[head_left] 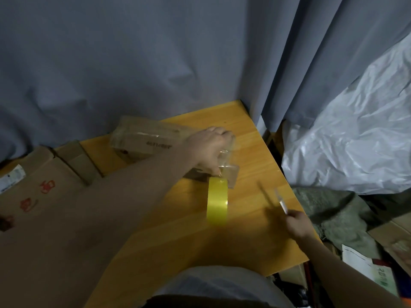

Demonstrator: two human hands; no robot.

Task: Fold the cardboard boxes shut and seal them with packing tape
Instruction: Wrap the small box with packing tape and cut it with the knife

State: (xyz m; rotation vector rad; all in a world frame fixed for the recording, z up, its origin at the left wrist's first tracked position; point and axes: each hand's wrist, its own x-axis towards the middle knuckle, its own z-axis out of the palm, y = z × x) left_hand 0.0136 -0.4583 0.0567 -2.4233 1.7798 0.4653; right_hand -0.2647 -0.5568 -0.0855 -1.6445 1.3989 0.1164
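While it lies flat near the far side of the table (244, 236), the box (144, 138) is held at its right end by the left hand (209, 150). The fingers curl over the end of the box, and the thumb presses down on a clear strip of tape (226, 152) that wrinkles over that end. Glossy tape also shows along the top of the box, above a line of dark print. A piece of brown cardboard sticks out just under the hand; whether it is a flap of the box cannot be told.

Just below the thumb the yellow roll (217, 201) stands on edge, its top touching the strip.

Right of the roll and apart from it, the right hand (297, 225) grips the scissors (281, 202) by the handle. The blades are parted and point toward the box, and they are blurred.

At the left, a bigger carton (44, 174) with red marks and a white label (11, 177) sits beside the table. A grey-blue curtain (133, 63) hangs behind the table, touching the box. Right of the table lie crumpled white plastic (355, 130), a grey-green cloth (333, 214) and some printed packets (369, 265).
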